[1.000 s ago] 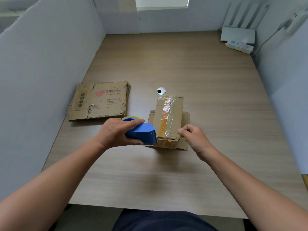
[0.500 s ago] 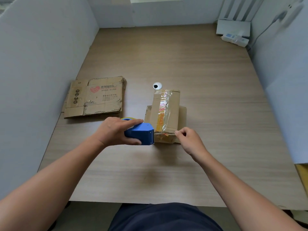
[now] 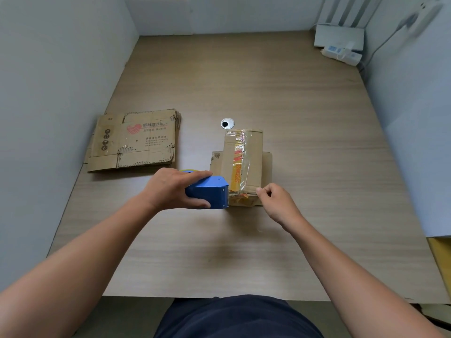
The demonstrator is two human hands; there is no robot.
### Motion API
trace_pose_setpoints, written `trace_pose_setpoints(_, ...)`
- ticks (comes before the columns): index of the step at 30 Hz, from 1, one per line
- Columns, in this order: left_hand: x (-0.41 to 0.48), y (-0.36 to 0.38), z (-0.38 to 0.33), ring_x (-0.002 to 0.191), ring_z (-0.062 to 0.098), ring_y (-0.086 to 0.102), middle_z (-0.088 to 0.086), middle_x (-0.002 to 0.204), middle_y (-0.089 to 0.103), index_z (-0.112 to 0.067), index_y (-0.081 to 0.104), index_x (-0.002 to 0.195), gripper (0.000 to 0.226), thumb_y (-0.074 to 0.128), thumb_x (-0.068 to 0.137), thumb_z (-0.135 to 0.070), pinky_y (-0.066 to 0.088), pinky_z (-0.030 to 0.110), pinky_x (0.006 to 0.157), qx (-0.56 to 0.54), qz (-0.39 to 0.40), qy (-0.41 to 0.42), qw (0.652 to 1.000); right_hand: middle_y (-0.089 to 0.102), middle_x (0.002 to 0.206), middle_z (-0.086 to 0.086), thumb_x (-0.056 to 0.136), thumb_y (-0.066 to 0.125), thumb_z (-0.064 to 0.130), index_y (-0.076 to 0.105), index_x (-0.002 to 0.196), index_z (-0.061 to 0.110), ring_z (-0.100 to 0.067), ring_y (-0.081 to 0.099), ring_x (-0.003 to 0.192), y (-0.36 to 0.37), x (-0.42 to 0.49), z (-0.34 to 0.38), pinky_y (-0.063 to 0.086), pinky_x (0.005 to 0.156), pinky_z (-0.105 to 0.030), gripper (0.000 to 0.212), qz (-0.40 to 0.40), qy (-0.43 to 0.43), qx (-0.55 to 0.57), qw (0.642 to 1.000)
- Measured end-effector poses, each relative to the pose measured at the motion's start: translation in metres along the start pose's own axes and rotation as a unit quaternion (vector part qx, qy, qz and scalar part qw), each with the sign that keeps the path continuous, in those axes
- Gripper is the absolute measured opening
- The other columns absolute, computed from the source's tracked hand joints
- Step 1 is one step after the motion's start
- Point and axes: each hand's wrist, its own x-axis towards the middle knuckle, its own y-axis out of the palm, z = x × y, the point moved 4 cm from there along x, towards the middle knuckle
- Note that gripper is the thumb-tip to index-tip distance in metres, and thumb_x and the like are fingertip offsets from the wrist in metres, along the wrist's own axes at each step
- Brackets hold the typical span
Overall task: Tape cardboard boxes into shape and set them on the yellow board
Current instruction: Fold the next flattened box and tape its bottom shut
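left hand (image 3: 170, 189) around blue tape dispenser (image 3: 207, 195)

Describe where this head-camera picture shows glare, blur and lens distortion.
Head view: glare glints off the clear tape along the box. Head view: the wall plug in the top-right corner is smeared. Head view: wide-angle stretch splays the white partitions and table sides. Head view: left hand, right hand and blue tape dispenser are sharp.

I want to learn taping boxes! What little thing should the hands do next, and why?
Probably tilt the blue tape dispenser to cut the tape. The tape already runs across the top of the box and down its near side. The left hand holds the dispenser at that bottom edge, and the right hand pinches the box's near corner to steady it.
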Motion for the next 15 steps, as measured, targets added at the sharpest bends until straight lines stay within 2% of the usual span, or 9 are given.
trace_pose_setpoints(5, 0.001, 0.004, 0.003, 0.056, 0.025, 0.064, -0.007, 0.084, 0.076, -0.039, 0.05, 0.131, 0.072, 0.056, 0.074, -0.083, 0.05, 0.028, 0.05, -0.012, 0.011, -0.001, 1.0, 0.065, 0.085, -0.002, 0.105, 0.043, 0.043, 0.053, 0.091, 0.015, -0.02, 0.06, 0.08, -0.003, 0.01, 0.001, 0.047, 0.07, -0.037, 0.033, 0.049, -0.022, -0.11, 0.992)
trace_pose_setpoints(9, 0.004, 0.005, 0.003, 0.059, 0.023, 0.066, -0.008, 0.088, 0.076, -0.039, 0.048, 0.133, 0.074, 0.041, 0.079, -0.09, 0.052, 0.029, 0.051, -0.025, 0.017, 0.001, 1.0, 0.071, 0.083, -0.004, 0.105, 0.045, 0.042, 0.057, 0.083, 0.015, -0.023, 0.066, 0.083, -0.003, 0.019, 0.002, 0.051, 0.077, -0.037, 0.037, 0.052, -0.002, -0.117, 0.992)
trace_pose_setpoints(12, 0.006, 0.003, 0.001, 0.057, 0.022, 0.066, -0.006, 0.082, 0.075, -0.037, 0.051, 0.132, 0.075, 0.038, 0.08, -0.09, 0.052, 0.028, 0.05, -0.031, 0.011, -0.002, 0.999, 0.073, 0.072, -0.004, 0.104, 0.048, 0.04, 0.063, 0.067, 0.013, -0.02, 0.066, 0.07, -0.005, 0.027, 0.006, 0.049, 0.07, -0.031, 0.049, 0.075, 0.023, -0.128, 0.989)
trace_pose_setpoints(13, 0.007, 0.003, 0.001, 0.057, 0.021, 0.066, -0.006, 0.081, 0.075, -0.037, 0.052, 0.132, 0.076, 0.037, 0.08, -0.091, 0.052, 0.027, 0.05, -0.032, 0.013, -0.004, 0.999, 0.073, 0.071, -0.004, 0.103, 0.049, 0.042, 0.064, 0.067, 0.012, -0.02, 0.064, 0.067, -0.006, 0.03, 0.007, 0.049, 0.068, -0.03, 0.049, 0.081, 0.023, -0.148, 0.985)
trace_pose_setpoints(15, 0.007, 0.004, 0.0, 0.057, 0.021, 0.066, -0.006, 0.081, 0.075, -0.035, 0.055, 0.131, 0.077, 0.037, 0.081, -0.091, 0.051, 0.026, 0.05, -0.03, 0.012, -0.002, 0.999, 0.071, 0.075, -0.006, 0.102, 0.051, 0.045, 0.064, 0.073, 0.01, -0.024, 0.065, 0.072, -0.006, 0.035, 0.009, 0.052, 0.071, -0.032, 0.048, 0.075, 0.011, -0.19, 0.979)
